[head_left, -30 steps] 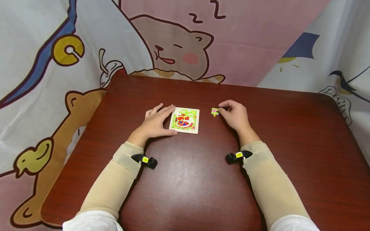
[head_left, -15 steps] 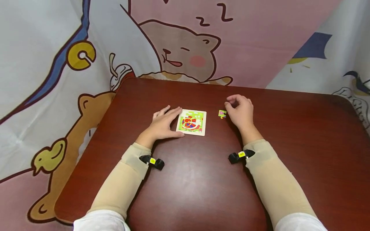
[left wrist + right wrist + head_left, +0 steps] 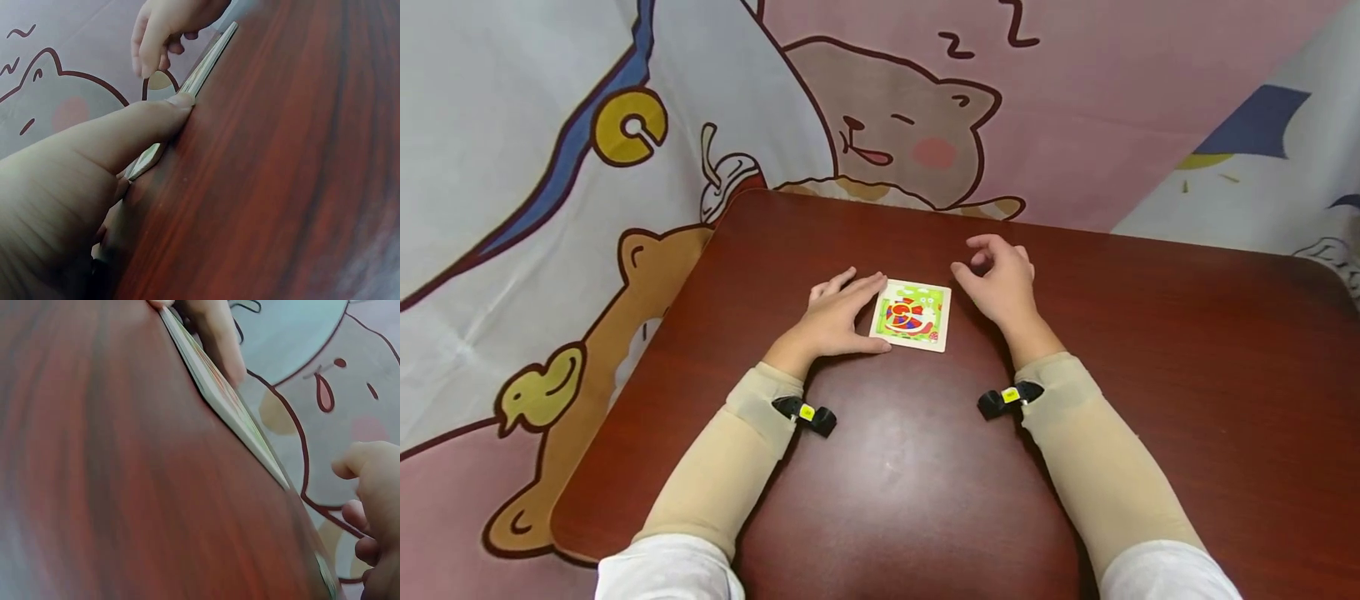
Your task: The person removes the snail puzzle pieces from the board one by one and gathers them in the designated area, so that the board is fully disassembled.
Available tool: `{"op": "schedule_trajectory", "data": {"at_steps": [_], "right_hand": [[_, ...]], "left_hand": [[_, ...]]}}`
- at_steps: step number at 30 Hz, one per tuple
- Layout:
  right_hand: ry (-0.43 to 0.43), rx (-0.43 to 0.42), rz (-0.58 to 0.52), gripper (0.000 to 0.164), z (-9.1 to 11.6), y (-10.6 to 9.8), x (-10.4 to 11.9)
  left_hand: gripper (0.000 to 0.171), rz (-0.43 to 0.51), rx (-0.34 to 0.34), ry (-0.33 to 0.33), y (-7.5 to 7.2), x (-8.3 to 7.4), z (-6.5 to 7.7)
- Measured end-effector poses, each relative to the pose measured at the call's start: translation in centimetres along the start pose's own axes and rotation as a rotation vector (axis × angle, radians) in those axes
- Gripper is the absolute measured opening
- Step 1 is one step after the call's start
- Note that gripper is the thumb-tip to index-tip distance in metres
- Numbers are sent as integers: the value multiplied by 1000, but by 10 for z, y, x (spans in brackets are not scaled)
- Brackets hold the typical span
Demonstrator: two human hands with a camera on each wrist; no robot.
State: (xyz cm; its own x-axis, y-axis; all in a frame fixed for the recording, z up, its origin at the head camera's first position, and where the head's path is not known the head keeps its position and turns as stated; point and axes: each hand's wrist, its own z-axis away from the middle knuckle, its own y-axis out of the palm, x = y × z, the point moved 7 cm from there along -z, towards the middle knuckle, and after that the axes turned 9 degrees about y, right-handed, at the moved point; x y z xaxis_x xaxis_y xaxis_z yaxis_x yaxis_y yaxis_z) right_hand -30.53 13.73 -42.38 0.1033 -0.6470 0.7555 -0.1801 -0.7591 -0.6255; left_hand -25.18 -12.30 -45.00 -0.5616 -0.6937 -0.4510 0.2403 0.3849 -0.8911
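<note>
A small square jigsaw board (image 3: 911, 314) with a pale frame and a colourful snail picture lies flat on the table. My left hand (image 3: 835, 321) holds it at its left side, thumb at the near edge and fingers at the far edge. In the left wrist view the thumb (image 3: 144, 128) reaches along the board's edge. My right hand (image 3: 1000, 279) hovers just right of the board, thumb and index finger apart, with nothing between them. A green puzzle piece (image 3: 326, 575) lies on the table below the right hand in the right wrist view; the hand hides it in the head view.
The dark red-brown wooden table (image 3: 895, 467) has rounded corners. A cloth backdrop (image 3: 917, 142) with cartoon bears hangs close behind its far edge and along the left. A black strapped camera sits on each wrist.
My right hand has let go of the puzzle piece and moved left, over it and nearer the board. The left hand stays on the board. The head view has shifted slightly.
</note>
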Motion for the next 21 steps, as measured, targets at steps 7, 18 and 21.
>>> {"op": "schedule_trajectory", "data": {"at_steps": [7,18,21], "right_hand": [[-91,97,85,34,7,22,23],[-94,247,179,35,18,52,38],[-89,284,229,36,22,58,42]], "left_hand": [[112,1,7,-8,-2,-1,-1],[113,-6,5,-7,-1,0,-2],[114,-4,0,-5,-2,0,-1]]}}
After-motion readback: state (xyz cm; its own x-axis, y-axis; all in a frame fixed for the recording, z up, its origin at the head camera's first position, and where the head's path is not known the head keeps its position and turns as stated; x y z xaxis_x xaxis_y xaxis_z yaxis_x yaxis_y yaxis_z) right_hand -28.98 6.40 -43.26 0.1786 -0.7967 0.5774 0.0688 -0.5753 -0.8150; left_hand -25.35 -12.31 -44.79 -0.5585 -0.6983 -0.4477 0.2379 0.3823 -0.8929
